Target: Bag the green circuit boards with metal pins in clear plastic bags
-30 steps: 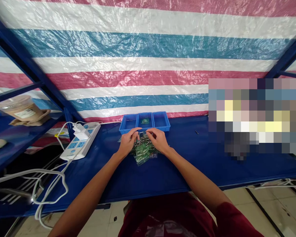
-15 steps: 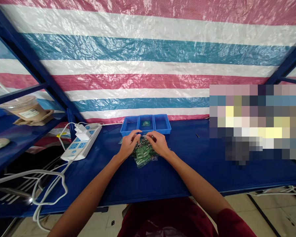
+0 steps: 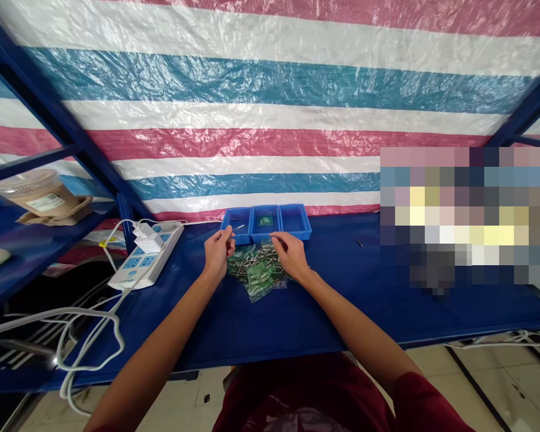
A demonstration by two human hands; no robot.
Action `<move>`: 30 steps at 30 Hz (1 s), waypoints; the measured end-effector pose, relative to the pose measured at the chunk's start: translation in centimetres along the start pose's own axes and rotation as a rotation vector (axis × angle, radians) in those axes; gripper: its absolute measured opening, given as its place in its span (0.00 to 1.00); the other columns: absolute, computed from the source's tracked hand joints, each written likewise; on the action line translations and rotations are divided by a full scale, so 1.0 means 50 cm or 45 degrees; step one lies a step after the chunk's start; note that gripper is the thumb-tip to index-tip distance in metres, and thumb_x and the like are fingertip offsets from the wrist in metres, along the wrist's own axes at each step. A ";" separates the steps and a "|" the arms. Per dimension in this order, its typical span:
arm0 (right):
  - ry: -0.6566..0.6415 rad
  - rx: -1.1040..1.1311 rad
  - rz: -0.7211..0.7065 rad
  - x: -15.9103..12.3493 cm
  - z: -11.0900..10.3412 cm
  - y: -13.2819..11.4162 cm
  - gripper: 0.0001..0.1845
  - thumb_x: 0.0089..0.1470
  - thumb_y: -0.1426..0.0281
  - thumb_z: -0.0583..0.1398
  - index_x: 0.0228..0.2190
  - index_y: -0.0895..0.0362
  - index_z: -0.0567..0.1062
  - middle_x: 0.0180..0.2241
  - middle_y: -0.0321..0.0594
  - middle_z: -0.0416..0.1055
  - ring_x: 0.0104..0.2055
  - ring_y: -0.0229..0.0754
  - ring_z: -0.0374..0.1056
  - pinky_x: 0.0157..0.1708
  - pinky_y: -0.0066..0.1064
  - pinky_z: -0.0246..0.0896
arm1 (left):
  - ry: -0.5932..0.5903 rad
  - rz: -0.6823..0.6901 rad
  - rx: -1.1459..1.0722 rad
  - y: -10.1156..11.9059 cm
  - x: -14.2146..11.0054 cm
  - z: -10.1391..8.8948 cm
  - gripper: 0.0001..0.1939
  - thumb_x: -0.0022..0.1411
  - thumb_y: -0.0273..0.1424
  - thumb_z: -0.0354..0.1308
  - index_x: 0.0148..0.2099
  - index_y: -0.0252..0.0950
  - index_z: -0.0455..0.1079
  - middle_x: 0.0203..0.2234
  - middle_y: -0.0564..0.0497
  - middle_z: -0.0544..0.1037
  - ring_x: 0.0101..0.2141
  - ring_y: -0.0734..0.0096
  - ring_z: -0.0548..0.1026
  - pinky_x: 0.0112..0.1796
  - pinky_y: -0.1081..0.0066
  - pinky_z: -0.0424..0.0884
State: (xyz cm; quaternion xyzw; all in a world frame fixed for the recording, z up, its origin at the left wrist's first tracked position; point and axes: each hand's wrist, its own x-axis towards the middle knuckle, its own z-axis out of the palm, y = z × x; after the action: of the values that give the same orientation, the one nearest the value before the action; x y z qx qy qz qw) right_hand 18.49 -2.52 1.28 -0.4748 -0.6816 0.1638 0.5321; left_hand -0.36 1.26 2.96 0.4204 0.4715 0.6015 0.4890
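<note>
My left hand pinches a thin metal pin that points toward the left compartment of the blue tray. My right hand is closed at the fingertips in front of the middle and right compartments; whether anything small is between them I cannot make out. Between and below both hands lies a pile of loose metal pins, spread over clear plastic. On its front side rests a green-tinted plastic bag with more pins in it. A small green packet sits in the tray's middle compartment.
A white power strip with a plugged-in adapter and loose cables lies left. One dark pin lies apart on the blue tabletop. A drink cup stands on the left shelf. Striped sheeting closes the back; the right side is pixelated.
The hands were close together at one thin piece above the pile. Now they are apart: my left hand has moved left with the pin, and the right stays near its place.
</note>
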 end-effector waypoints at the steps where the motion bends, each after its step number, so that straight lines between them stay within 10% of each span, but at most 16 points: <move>1: 0.002 0.001 -0.004 0.000 0.000 0.000 0.17 0.60 0.63 0.51 0.38 0.57 0.77 0.33 0.42 0.75 0.27 0.39 0.66 0.33 0.30 0.64 | 0.020 -0.058 -0.039 -0.001 0.005 -0.004 0.16 0.49 0.41 0.65 0.26 0.33 0.66 0.12 0.58 0.63 0.12 0.84 0.55 0.14 0.80 0.48; 16: -0.047 -0.001 -0.027 -0.001 0.001 0.001 0.17 0.61 0.64 0.51 0.36 0.57 0.77 0.33 0.43 0.75 0.30 0.40 0.68 0.34 0.30 0.62 | -0.111 -0.075 0.217 -0.005 0.021 -0.021 0.22 0.46 0.44 0.65 0.38 0.30 0.74 0.17 0.55 0.68 0.13 0.82 0.59 0.15 0.78 0.49; 23: -0.105 -0.143 0.037 0.003 0.004 0.016 0.11 0.57 0.69 0.53 0.32 0.56 0.76 0.29 0.39 0.73 0.27 0.39 0.65 0.32 0.30 0.60 | -0.633 0.739 1.153 0.011 0.008 -0.027 0.16 0.57 0.44 0.57 0.31 0.36 0.75 0.23 0.51 0.73 0.23 0.73 0.68 0.27 0.74 0.63; 30: -0.219 -0.260 0.075 0.004 0.008 0.029 0.07 0.53 0.72 0.56 0.28 0.55 0.75 0.26 0.37 0.70 0.27 0.39 0.64 0.30 0.29 0.56 | -1.076 0.797 1.532 0.026 0.017 -0.049 0.13 0.59 0.41 0.55 0.34 0.37 0.73 0.30 0.50 0.73 0.26 0.72 0.69 0.29 0.73 0.61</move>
State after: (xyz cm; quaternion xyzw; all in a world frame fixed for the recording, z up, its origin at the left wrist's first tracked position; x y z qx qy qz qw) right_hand 18.85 -1.51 0.20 -0.5304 -0.7236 0.1492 0.4158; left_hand -3.12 1.62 3.79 0.9174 0.3501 0.1430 0.1241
